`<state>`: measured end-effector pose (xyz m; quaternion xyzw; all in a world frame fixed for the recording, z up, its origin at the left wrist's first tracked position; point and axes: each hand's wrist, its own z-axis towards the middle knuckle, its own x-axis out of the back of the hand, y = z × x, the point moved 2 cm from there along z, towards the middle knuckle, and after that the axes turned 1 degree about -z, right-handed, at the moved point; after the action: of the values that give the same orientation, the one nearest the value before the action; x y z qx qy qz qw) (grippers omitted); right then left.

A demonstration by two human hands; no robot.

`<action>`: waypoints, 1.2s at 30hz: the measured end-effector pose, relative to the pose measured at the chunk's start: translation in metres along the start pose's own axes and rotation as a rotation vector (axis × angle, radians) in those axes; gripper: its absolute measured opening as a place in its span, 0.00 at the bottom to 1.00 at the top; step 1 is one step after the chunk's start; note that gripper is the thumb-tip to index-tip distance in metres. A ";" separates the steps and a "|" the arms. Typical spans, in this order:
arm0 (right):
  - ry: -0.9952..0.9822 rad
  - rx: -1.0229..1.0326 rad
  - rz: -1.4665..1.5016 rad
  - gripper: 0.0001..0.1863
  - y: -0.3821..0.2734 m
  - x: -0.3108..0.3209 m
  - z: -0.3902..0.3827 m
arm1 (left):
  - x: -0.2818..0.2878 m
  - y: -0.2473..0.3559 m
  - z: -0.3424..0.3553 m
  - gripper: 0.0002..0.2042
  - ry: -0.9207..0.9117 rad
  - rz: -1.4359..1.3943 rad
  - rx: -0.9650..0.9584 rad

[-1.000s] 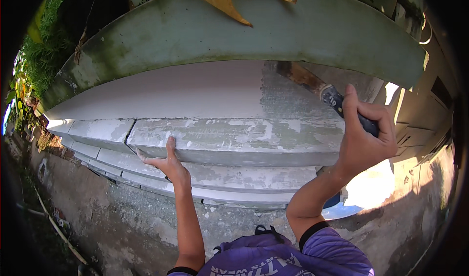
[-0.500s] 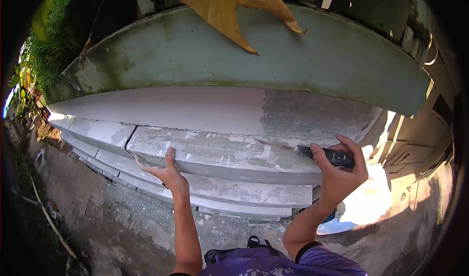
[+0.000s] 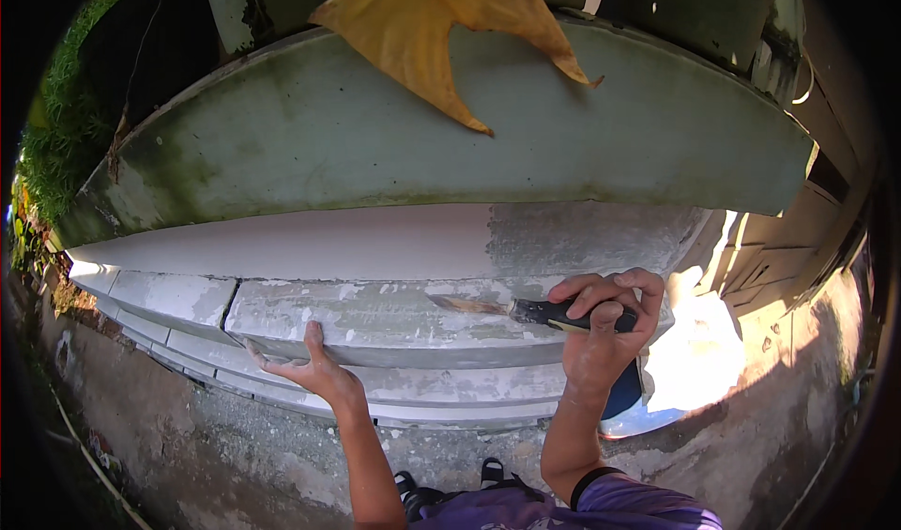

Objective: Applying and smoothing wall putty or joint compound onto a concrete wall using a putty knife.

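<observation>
Through the head view I see the right hand [image 3: 608, 328] wrapped firmly around a black-handled, narrow metal scraper [image 3: 537, 312], just right of centre; its tip points left over a long, patchy grey-and-white ledge [image 3: 380, 310], contact unclear to me. Lower left of centre, the left hand [image 3: 317, 370] spreads wide, thumb at the ledge's front edge.

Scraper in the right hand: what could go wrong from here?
The blade of the scraper points left, and the bare left hand rests on that side at the slab's front edge; a slip might nick it. The slab's top looks patchy, so the blade could catch or skip.
</observation>
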<state>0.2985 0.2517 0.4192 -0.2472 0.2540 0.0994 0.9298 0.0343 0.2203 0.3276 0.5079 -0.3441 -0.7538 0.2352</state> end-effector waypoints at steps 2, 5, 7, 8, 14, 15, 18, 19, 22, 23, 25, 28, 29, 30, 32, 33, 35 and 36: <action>-0.138 -0.012 0.122 0.17 0.001 -0.017 -0.003 | -0.004 0.003 0.000 0.45 0.002 0.018 0.002; -0.325 -0.083 0.305 0.14 0.011 -0.025 -0.014 | -0.001 0.002 0.002 0.45 0.015 0.038 -0.007; -0.295 0.020 0.411 0.22 0.009 -0.031 -0.012 | 0.002 0.000 0.006 0.45 0.015 0.044 -0.008; -0.283 0.069 0.434 0.26 0.005 -0.031 -0.006 | 0.005 0.001 0.008 0.45 0.012 0.042 -0.009; 0.549 0.119 0.226 0.27 -0.033 0.001 0.071 | -0.001 0.006 0.003 0.45 -0.035 0.042 0.030; 0.615 0.116 0.167 0.27 -0.031 -0.006 0.074 | 0.000 0.006 0.003 0.45 -0.051 0.033 0.036; 0.533 0.125 0.144 0.26 -0.038 -0.026 0.064 | 0.002 0.008 0.005 0.46 -0.045 0.116 0.005; 0.495 0.196 0.110 0.26 -0.047 -0.024 0.063 | 0.005 0.006 0.006 0.46 -0.049 0.114 0.007; 0.558 0.267 0.161 0.24 -0.053 0.009 0.074 | 0.007 0.003 0.008 0.45 -0.084 0.124 -0.002; 0.644 0.235 0.164 0.23 -0.049 0.014 0.077 | 0.006 0.006 0.006 0.45 -0.073 0.183 -0.011; 0.647 0.141 0.153 0.21 -0.026 -0.012 0.067 | 0.006 0.009 0.006 0.46 -0.067 0.238 -0.020; 0.688 0.171 0.114 0.20 -0.033 -0.009 0.064 | 0.004 0.013 0.005 0.45 -0.120 0.060 0.080; 0.692 0.178 0.113 0.20 -0.035 0.003 0.066 | 0.003 0.014 0.003 0.46 -0.120 0.059 0.086; 0.694 0.215 0.144 0.20 -0.039 0.017 0.071 | 0.001 0.016 0.001 0.46 -0.120 0.055 0.092; 0.784 0.200 0.136 0.20 -0.030 0.002 0.071 | 0.002 0.014 0.002 0.45 -0.125 0.096 0.061; 0.784 0.208 0.138 0.20 -0.026 -0.008 0.068 | 0.003 0.012 0.003 0.45 -0.124 0.137 0.029; 0.720 0.079 0.189 0.19 -0.018 -0.019 0.063 | 0.008 0.011 0.007 0.47 -0.138 0.162 0.028; 0.726 0.114 0.134 0.19 -0.025 -0.019 0.061 | 0.008 0.012 0.010 0.48 -0.147 0.194 0.026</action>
<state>0.3163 0.2600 0.4848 -0.1969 0.5881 0.0516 0.7828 0.0217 0.2093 0.3346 0.4187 -0.4180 -0.7580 0.2747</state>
